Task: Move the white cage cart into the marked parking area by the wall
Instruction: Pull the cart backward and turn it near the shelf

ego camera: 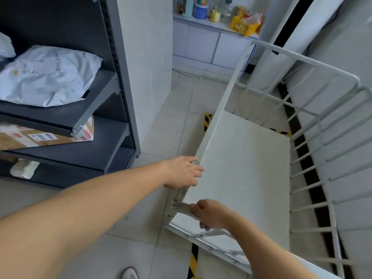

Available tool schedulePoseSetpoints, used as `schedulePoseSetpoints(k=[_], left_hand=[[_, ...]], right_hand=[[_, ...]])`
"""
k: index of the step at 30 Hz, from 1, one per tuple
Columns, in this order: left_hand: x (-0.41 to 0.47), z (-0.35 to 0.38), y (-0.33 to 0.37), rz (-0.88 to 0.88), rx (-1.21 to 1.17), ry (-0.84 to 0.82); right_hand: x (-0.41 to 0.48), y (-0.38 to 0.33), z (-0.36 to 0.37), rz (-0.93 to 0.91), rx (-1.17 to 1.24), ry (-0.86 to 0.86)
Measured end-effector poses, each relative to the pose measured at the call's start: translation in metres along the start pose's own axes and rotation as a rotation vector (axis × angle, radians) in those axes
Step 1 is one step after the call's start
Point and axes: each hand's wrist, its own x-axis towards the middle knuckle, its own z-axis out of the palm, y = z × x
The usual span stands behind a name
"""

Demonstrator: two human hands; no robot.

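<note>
Nearest, the right hand (212,214) is wrapped around a near bar of the white cage cart (247,168). Just beyond, the left hand (184,172) rests loosely, fingers spread, on the cart's left edge. The cart stands over yellow-black floor tape (207,119), against the right wall (342,47). Grey shelving (120,77) stands far left.

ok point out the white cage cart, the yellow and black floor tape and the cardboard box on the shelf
white cage cart (247,168), head view, bare deck
yellow and black floor tape (207,120), head view, strip left of cart
cardboard box (40,137), head view, side with label
</note>
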Motion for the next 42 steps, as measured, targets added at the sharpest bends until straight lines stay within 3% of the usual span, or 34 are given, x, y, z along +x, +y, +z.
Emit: schedulePoseSetpoints(k=[9,15,29,37,42], left_hand=[[0.018,-0.004,-0.021,0.058,-0.005,-0.063],[0.019,-0.011,-0.012,0.068,0.015,-0.068],[0.040,-0.032,0.040,0.233,-0.047,-0.175],[0.046,-0.039,0.037,0.268,-0.093,-0.295],[0.045,-0.038,0.037,0.288,-0.127,-0.282]], right_hand=[[0.002,-0.011,0.016,0.098,-0.083,0.216],[-0.006,-0.004,0.032,0.070,-0.118,0.376],[-0.042,0.040,0.070,0.103,-0.147,0.377],[-0.042,0.037,0.067,0.099,-0.141,0.349],[-0.046,0.037,0.065,0.114,-0.179,0.351]])
